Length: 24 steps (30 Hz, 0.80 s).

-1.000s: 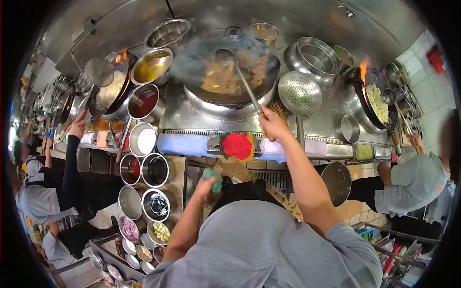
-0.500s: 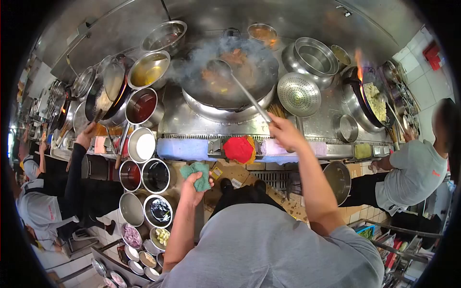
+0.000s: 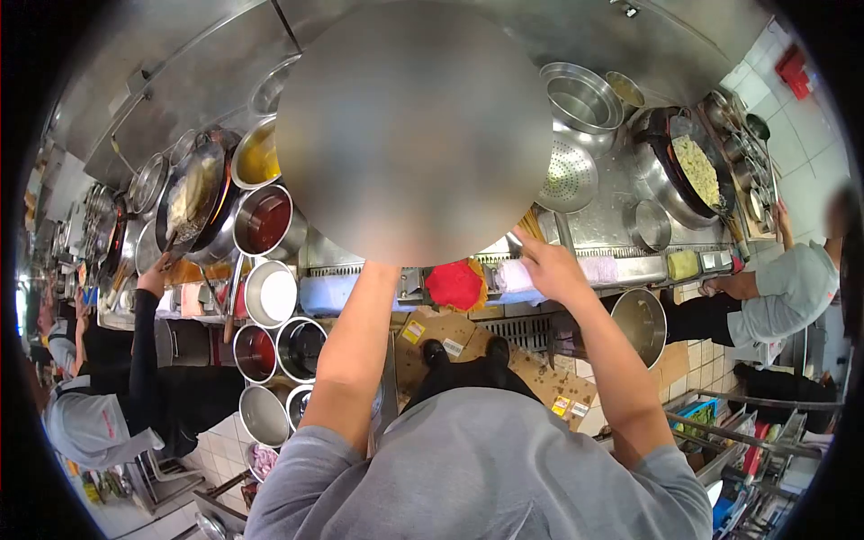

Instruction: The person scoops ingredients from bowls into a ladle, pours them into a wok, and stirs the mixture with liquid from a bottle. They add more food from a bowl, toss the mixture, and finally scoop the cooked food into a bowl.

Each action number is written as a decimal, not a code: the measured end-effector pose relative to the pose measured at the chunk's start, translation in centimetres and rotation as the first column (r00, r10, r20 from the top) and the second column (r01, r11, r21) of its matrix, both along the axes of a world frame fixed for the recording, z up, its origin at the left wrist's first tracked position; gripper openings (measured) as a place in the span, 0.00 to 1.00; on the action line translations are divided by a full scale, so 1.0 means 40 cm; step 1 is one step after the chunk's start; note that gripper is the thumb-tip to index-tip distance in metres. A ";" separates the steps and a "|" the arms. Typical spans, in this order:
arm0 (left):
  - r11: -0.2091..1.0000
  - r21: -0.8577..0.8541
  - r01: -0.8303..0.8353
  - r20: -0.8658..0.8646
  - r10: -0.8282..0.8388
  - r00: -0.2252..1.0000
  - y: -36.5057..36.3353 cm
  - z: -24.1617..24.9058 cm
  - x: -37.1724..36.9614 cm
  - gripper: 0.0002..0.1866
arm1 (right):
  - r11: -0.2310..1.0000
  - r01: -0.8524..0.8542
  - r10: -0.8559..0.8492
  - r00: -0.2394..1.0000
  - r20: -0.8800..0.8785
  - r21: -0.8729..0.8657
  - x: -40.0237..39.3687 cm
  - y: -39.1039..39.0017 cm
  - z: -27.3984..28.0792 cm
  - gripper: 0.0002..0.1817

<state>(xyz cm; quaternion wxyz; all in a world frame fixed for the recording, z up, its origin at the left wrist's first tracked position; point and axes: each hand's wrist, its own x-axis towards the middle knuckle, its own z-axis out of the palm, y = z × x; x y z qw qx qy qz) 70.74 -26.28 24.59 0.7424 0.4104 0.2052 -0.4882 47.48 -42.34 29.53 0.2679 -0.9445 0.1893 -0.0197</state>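
A large round blur covers the middle of the head view and hides the wok. My left forearm (image 3: 355,342) reaches forward into it, so the left hand and anything it holds are hidden. At the blur's lower right edge, my right hand (image 3: 551,268) is closed round the handle end of the ladle (image 3: 515,238). The rest of that ladle is out of sight. Close to this hand lie a pale folded towel (image 3: 515,275) and a perforated strainer (image 3: 571,173). A red cloth (image 3: 454,284) rests on the stove's front edge between my arms.
At left stand pots of red sauce (image 3: 263,220), yellow oil (image 3: 256,155) and dark liquid (image 3: 302,347), beside a white pot (image 3: 271,293). One co-worker (image 3: 90,427) works a wok (image 3: 193,193) at left. Another (image 3: 787,292) stands at right near a wok of pale food (image 3: 695,169).
My left hand, which held a green cloth near my waist, has moved forward into the blurred area. My right hand stays on the ladle, slightly lower. The flame at the right wok is gone.
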 end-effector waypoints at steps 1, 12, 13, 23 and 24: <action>0.999 -0.038 -0.011 -0.003 0.011 1.000 0.000 0.003 0.001 0.15 | 1.000 0.004 -0.004 1.000 0.004 -0.004 -0.027 0.018 0.034 0.28; 0.994 -0.111 -0.015 -0.179 -0.005 0.984 0.022 -0.011 -0.141 0.06 | 0.993 -0.085 0.099 0.981 -0.170 0.086 -0.206 0.033 0.422 0.32; 0.995 -0.098 -0.006 -0.164 -0.010 0.986 0.047 0.063 -0.192 0.06 | 0.991 -0.111 0.123 0.970 -0.208 0.071 -0.202 0.023 0.440 0.31; 0.999 -0.036 -0.003 -0.061 0.001 0.998 0.023 -0.073 -0.170 0.08 | 0.991 -0.018 0.012 0.999 -0.043 -0.131 0.065 0.045 0.205 0.25; 0.998 -0.053 0.042 -0.055 -0.045 0.997 0.051 -0.105 -0.193 0.09 | 0.991 0.007 -0.012 0.999 -0.031 -0.132 0.067 0.058 0.215 0.25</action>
